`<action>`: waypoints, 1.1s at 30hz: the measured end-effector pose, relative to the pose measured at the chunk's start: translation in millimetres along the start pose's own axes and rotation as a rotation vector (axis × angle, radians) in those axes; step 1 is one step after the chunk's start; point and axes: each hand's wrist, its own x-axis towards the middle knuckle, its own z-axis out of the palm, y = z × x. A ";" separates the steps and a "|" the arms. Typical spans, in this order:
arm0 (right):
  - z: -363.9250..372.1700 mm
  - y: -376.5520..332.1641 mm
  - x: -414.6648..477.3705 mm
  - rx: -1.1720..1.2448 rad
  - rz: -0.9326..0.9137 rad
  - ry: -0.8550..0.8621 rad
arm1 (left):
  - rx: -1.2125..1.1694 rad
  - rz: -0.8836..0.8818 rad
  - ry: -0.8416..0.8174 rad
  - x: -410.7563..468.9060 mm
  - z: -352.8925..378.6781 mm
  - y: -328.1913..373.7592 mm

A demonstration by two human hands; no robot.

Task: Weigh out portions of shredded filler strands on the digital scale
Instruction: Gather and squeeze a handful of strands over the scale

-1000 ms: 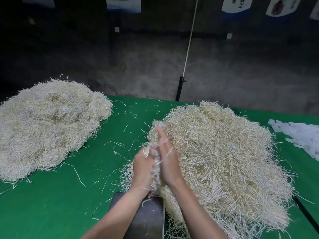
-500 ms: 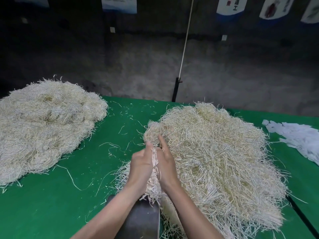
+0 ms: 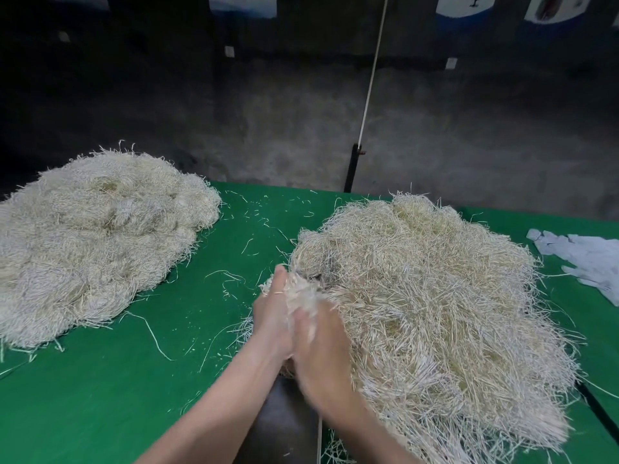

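Note:
A large heap of pale shredded filler strands [image 3: 435, 313] covers the right half of the green table [image 3: 100, 396]. At its left edge, my left hand [image 3: 273, 324] and my right hand [image 3: 323, 356] press a tuft of strands [image 3: 298, 293] between their palms, fingers pointing away from me. The right hand is blurred by motion. Below my wrists lies the dark metal pan of the digital scale [image 3: 284, 420], mostly hidden by my forearms; its display is not in view.
A second heap of strands [image 3: 93, 242] fills the table's left side. Loose strands [image 3: 231, 279] litter the green cloth between the heaps. White paper scraps [image 3: 589, 259] lie at the far right. A white rope on a black post [image 3: 355, 169] stands behind the table.
Both hands stayed pressed together around the tuft at the heap's left edge. The right hand slid back toward me against the left, and the tuft now sticks out above the fingertips.

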 end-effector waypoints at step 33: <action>-19.0 18.2 30.3 0.598 0.442 0.103 | 0.323 0.345 -0.172 -15.2 -29.9 -32.6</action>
